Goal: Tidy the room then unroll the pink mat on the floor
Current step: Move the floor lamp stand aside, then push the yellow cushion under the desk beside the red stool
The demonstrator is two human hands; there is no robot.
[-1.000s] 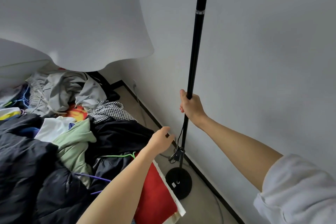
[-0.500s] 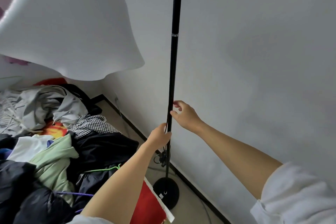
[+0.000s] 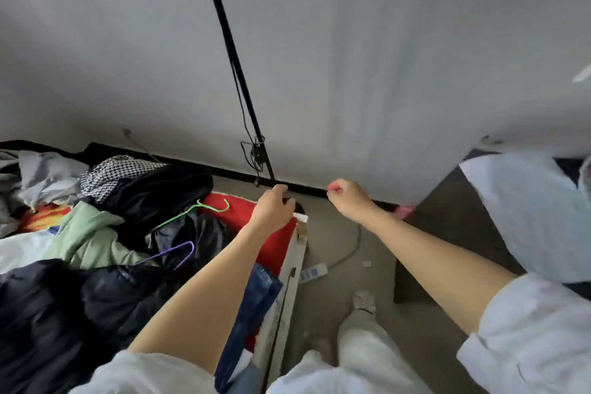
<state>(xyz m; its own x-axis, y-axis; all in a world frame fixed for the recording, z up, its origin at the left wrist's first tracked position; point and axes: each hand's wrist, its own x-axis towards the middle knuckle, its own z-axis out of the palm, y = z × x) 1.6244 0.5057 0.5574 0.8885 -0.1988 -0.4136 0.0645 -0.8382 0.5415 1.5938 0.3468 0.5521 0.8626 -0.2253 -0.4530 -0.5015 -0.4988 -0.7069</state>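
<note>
Black lamp pole (image 3: 231, 51), green hanger (image 3: 204, 205), purple hanger (image 3: 179, 254) (thin wire), houndstooth cloth (image 3: 112, 171)

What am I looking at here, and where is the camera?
There is no machine: a camera worn on a person's head looks down at their two bare arms. The left hand reaches toward the foot of a black lamp pole by the wall; whether it has a grip on anything is unclear. The right hand is loosely curled and holds nothing. On the left lies a pile of clothes with a green hanger and a purple hanger. A power strip lies on the floor.
</note>
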